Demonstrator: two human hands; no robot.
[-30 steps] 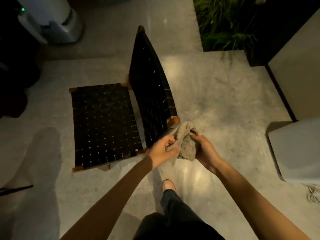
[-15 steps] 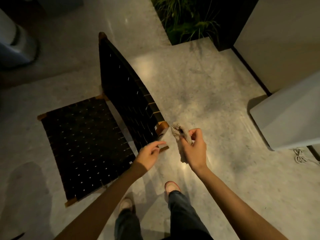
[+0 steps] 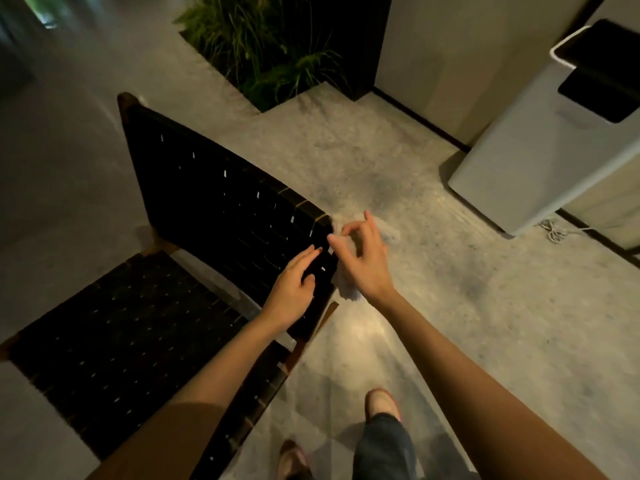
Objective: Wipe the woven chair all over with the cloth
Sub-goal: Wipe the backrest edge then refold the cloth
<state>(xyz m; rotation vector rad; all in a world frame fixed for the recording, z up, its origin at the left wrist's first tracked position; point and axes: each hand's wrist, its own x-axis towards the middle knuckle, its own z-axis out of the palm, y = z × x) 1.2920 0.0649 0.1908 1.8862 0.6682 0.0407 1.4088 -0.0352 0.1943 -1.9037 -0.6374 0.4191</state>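
Note:
The black woven chair (image 3: pixel 214 202) with wooden corners fills the left half of the view, backrest upright, seat (image 3: pixel 114 327) low on the left. My left hand (image 3: pixel 292 289) lies with straight fingers on the front face of the backrest near its right edge. My right hand (image 3: pixel 363 258) is at the backrest's top right corner, fingers curled, pinching the pale cloth (image 3: pixel 348 289), which is blurred and hangs below and behind the hand against the back of the chair.
A white box-shaped appliance (image 3: pixel 540 161) stands on the floor at the right with a white cable (image 3: pixel 554 232) by its base. A planter with green grass (image 3: pixel 273 46) sits behind the chair. My shoes (image 3: pixel 382 403) and trouser leg are below, on pale stone floor.
I have stepped closer to the chair. My left hand moved from beside the backrest corner onto the weave. My right hand carried the cloth up to the backrest's top right corner.

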